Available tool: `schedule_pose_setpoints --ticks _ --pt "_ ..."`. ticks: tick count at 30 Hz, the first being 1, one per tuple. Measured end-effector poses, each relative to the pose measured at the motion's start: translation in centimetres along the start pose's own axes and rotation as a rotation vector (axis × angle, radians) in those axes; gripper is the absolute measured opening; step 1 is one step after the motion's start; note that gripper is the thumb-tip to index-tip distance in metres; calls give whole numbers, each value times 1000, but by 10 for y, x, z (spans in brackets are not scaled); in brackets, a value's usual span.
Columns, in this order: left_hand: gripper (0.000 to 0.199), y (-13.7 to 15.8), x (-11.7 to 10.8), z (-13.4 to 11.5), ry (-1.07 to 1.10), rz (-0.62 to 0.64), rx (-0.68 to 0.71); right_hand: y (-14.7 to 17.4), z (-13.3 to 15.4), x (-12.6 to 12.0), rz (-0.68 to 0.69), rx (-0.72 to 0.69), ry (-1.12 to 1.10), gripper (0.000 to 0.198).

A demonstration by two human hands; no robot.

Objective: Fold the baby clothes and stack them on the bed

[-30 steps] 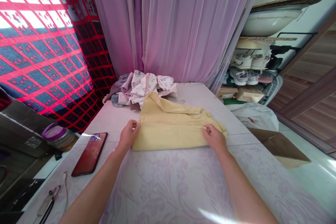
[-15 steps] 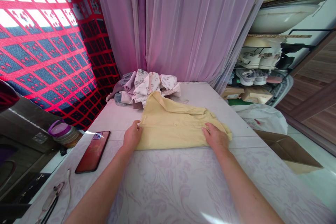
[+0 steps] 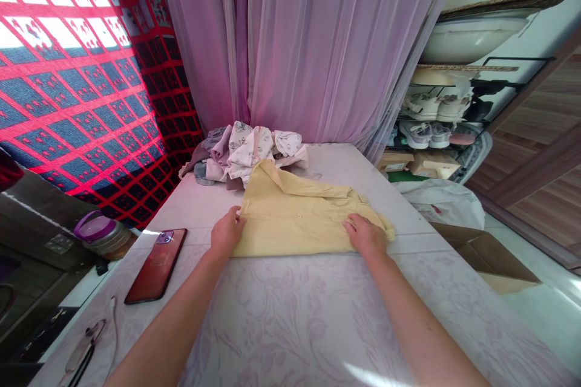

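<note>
Left hand (image 3: pixel 227 232) touches the yellow garment (image 3: pixel 293 227), long axis left-right.

single head-worn view, facing forward and down, close above floral cloth (image 3: pixel 290 320)

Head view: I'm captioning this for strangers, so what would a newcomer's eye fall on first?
Probably the red-and-dark checked cloth hanging at upper left, beside the sheer purple curtain across the back. Next, the pale yellow fabric garment at the centre of the floral-patterned surface, with the left hand at its left edge and the right hand on its right part. The glossy red rectangular phone at left also stands out.
</note>
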State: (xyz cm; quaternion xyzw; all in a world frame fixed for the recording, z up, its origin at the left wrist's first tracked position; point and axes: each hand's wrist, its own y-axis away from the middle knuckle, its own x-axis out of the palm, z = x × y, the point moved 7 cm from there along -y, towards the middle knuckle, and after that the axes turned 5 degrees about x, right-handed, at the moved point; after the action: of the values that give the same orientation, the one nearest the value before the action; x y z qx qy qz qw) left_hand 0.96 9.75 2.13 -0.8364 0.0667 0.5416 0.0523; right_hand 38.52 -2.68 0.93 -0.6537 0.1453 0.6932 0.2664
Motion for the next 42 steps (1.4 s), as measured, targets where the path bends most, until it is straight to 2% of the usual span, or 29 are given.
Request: schedule_pose_setpoints --ticks 4,6,8,10,12,15,18,25,28,36,42 --pt "40 10 -9 -12 -156 -84 71 7 0 -8 -121 -29 -39 34" --pt "39 19 -7 -30 -225 -129 203 17 12 -18 -216 -74 -100 36" --pt "40 31 7 -52 -242 -102 381 32 39 -24 -240 -177 -167 40" --pt "44 39 30 -70 -239 -7 494 54 83 -17 -93 -419 -205 44" --pt "52 43 50 -76 -256 64 490 78 123 -5 84 -636 -210 49" --pt "61 43 64 -74 -296 89 434 95 148 11 255 -723 -193 57" --pt "65 41 65 -70 -319 84 415 89 134 18 293 -683 -154 60" --pt "70 38 56 -55 -308 46 406 49 39 23 209 -421 9 58" --pt "71 37 54 -50 -292 28 403 41 13 26 176 -347 45 57" --pt "74 38 54 -51 -284 45 383 39 10 28 164 -340 67 57" --pt "72 44 43 -45 -301 77 346 40 11 27 204 -331 90 59"
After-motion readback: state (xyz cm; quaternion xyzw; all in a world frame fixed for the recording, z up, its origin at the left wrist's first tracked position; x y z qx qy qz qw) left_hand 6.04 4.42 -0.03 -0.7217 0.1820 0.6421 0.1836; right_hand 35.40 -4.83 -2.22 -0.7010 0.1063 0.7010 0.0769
